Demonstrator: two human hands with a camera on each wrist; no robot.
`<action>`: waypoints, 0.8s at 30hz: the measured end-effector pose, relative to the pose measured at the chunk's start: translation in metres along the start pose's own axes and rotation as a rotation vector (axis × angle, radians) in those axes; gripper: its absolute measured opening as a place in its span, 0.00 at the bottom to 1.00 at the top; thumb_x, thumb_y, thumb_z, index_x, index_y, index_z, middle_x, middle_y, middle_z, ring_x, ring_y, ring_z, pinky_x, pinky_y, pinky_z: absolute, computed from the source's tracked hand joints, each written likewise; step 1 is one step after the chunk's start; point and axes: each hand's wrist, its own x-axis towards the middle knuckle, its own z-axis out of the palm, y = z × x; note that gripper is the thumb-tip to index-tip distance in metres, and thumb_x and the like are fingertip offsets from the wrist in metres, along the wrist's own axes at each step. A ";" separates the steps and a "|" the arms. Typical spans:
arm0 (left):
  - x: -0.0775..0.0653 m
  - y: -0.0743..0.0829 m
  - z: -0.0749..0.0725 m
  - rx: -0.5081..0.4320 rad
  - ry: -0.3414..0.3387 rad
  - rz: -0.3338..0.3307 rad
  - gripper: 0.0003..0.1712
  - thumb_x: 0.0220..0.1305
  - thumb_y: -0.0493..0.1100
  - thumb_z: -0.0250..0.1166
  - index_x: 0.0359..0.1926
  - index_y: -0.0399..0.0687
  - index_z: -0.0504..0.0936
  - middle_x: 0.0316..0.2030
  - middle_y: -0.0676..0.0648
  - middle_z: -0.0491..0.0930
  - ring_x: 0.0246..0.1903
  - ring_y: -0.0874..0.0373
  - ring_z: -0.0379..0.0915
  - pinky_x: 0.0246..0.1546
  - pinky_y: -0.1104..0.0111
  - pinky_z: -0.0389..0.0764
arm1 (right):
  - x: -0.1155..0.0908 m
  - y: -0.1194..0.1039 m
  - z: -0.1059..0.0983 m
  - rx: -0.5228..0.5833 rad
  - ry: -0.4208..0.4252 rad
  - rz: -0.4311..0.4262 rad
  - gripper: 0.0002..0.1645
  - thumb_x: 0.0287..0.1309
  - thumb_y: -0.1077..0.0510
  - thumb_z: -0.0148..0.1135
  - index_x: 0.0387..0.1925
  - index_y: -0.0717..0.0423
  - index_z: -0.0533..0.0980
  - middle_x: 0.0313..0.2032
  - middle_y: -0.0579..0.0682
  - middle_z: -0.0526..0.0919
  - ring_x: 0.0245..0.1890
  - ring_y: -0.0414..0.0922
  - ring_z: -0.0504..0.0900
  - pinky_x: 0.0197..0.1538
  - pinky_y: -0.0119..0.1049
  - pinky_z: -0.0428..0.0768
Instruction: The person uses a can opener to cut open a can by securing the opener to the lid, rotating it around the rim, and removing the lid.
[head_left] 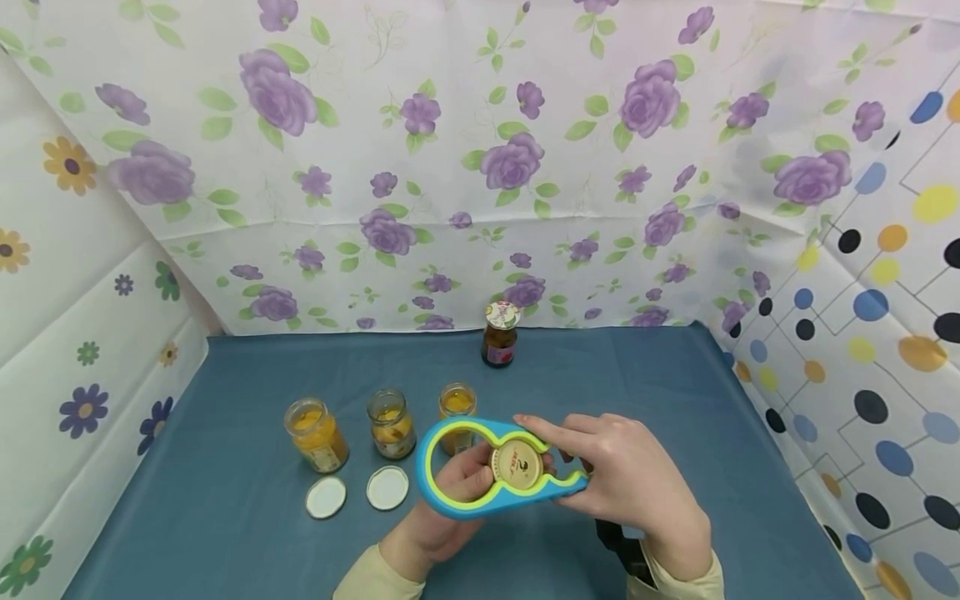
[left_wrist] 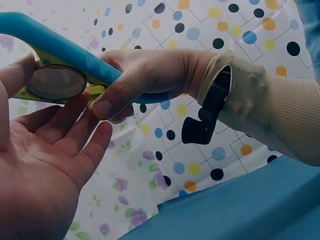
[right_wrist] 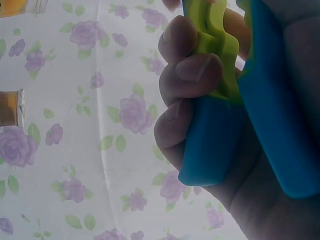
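Note:
My right hand (head_left: 632, 477) grips the handle end of a blue and lime-green jar opener (head_left: 427, 467), its curled fingers round both arms in the right wrist view. A gold jar lid (head_left: 517, 464) sits in the opener's smaller ring. My left hand (head_left: 433, 530) reaches to that lid from the near side and pinches it by the edge between thumb and fingers. Seen in the left wrist view, the lid (left_wrist: 57, 82) has its hollow underside showing, with no jar below it. Behind the opener stands a lidless jar (head_left: 457, 398) of yellow fruit, partly hidden.
Two more lidless jars of yellow fruit stand to the left, one jar (head_left: 322, 437) at the outer side and one jar (head_left: 392, 427) nearer. White lids (head_left: 326, 497) lie before them. A dark jar with a patterned lid (head_left: 502, 314) stands by the back wall.

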 end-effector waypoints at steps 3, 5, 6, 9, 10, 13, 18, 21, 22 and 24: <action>0.000 0.002 0.002 0.003 -0.008 0.004 0.23 0.79 0.51 0.50 0.63 0.41 0.69 0.52 0.51 0.78 0.48 0.63 0.73 0.51 0.71 0.75 | 0.000 0.000 0.000 0.003 -0.003 -0.001 0.45 0.46 0.45 0.76 0.68 0.29 0.68 0.22 0.33 0.66 0.18 0.33 0.58 0.24 0.31 0.62; 0.000 0.003 0.003 0.007 -0.008 0.002 0.23 0.79 0.52 0.50 0.63 0.42 0.70 0.51 0.51 0.78 0.48 0.63 0.73 0.51 0.71 0.75 | 0.000 -0.001 0.000 0.006 -0.004 -0.002 0.45 0.46 0.45 0.76 0.68 0.29 0.69 0.22 0.32 0.66 0.18 0.33 0.58 0.24 0.31 0.62; 0.000 0.004 0.004 0.010 -0.007 0.003 0.22 0.79 0.52 0.50 0.62 0.42 0.70 0.51 0.51 0.78 0.48 0.63 0.73 0.51 0.71 0.75 | 0.001 -0.001 0.000 0.006 -0.005 -0.003 0.45 0.46 0.45 0.76 0.68 0.29 0.69 0.22 0.32 0.66 0.17 0.33 0.58 0.24 0.31 0.62; 0.000 0.005 0.005 0.013 -0.011 0.004 0.22 0.79 0.52 0.50 0.62 0.43 0.70 0.51 0.52 0.78 0.49 0.63 0.73 0.51 0.71 0.74 | 0.001 -0.001 0.001 0.009 -0.008 -0.007 0.45 0.46 0.45 0.76 0.67 0.29 0.69 0.22 0.31 0.65 0.17 0.33 0.58 0.23 0.30 0.61; 0.000 0.005 0.005 0.014 -0.013 0.006 0.22 0.78 0.52 0.51 0.62 0.43 0.70 0.51 0.51 0.78 0.49 0.63 0.73 0.52 0.71 0.74 | 0.001 -0.001 0.001 0.009 -0.009 -0.008 0.45 0.46 0.45 0.76 0.68 0.29 0.69 0.22 0.31 0.66 0.17 0.33 0.58 0.23 0.30 0.62; 0.000 0.004 0.005 0.018 -0.020 0.008 0.23 0.78 0.53 0.51 0.62 0.42 0.70 0.52 0.51 0.78 0.49 0.62 0.72 0.52 0.70 0.74 | 0.001 -0.001 0.001 0.011 -0.011 -0.009 0.45 0.46 0.44 0.76 0.68 0.29 0.69 0.22 0.31 0.66 0.17 0.33 0.58 0.23 0.30 0.62; 0.001 0.001 0.001 0.083 0.007 -0.001 0.25 0.77 0.54 0.53 0.60 0.40 0.73 0.51 0.49 0.80 0.48 0.60 0.74 0.50 0.70 0.76 | 0.000 -0.001 0.002 0.008 -0.016 -0.010 0.46 0.45 0.45 0.76 0.68 0.28 0.68 0.22 0.32 0.65 0.17 0.33 0.57 0.23 0.31 0.61; 0.002 -0.001 -0.004 0.163 0.053 -0.012 0.24 0.76 0.54 0.54 0.57 0.38 0.76 0.48 0.48 0.82 0.45 0.59 0.76 0.46 0.71 0.78 | 0.001 -0.001 0.001 -0.007 -0.015 -0.011 0.46 0.44 0.46 0.76 0.68 0.28 0.68 0.21 0.33 0.64 0.17 0.34 0.56 0.23 0.31 0.60; 0.003 -0.001 -0.005 0.187 0.067 -0.017 0.24 0.76 0.54 0.54 0.56 0.38 0.76 0.47 0.48 0.82 0.45 0.59 0.77 0.45 0.71 0.78 | 0.001 -0.001 0.001 -0.012 -0.015 -0.013 0.47 0.44 0.46 0.77 0.68 0.28 0.68 0.20 0.34 0.63 0.16 0.35 0.55 0.23 0.31 0.59; 0.003 -0.001 -0.007 0.219 0.090 -0.029 0.24 0.75 0.54 0.55 0.56 0.38 0.77 0.46 0.49 0.83 0.44 0.59 0.77 0.43 0.71 0.79 | 0.001 -0.001 0.000 -0.022 -0.014 -0.013 0.47 0.44 0.47 0.77 0.68 0.28 0.68 0.20 0.35 0.63 0.16 0.35 0.54 0.23 0.32 0.58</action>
